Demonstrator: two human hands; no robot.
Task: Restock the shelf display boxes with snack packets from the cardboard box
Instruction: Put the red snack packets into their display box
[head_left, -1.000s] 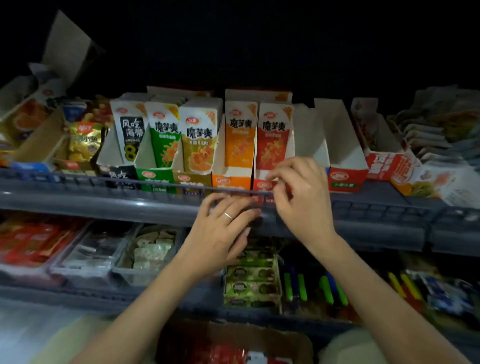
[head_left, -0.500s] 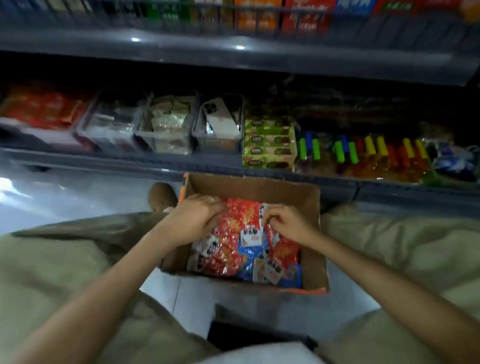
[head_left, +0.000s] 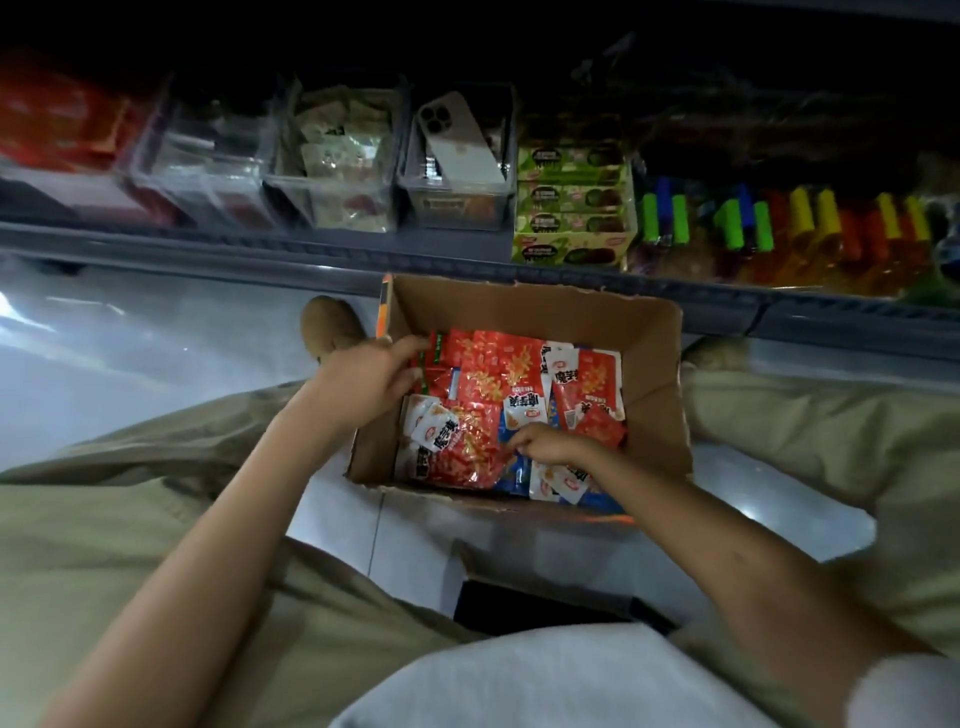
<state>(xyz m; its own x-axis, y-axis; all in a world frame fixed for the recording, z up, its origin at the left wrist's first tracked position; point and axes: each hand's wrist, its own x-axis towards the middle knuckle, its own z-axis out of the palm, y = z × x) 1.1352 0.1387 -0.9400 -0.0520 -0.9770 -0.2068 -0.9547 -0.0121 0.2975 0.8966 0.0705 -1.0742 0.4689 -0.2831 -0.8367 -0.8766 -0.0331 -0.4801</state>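
Packets of red foil (head_left: 498, 364) in the brown cardboard box (head_left: 655, 364) are gripped by the left hand (head_left: 371, 379) and pinched by the right hand (head_left: 545, 444).

Both arms are bare, reaching forward and down, forearms converging. Your left hand (head_left: 371, 382) sits further out, back of the hand up, wrist roughly straight, fingers and thumb curled onto the edge of the packets (head_left: 488, 364). Your right hand (head_left: 545, 444) is nearer you, knuckles up, fingers bent down, tips pointing left among the packets. Can't tell if it grips any. The hands are apart, not touching.
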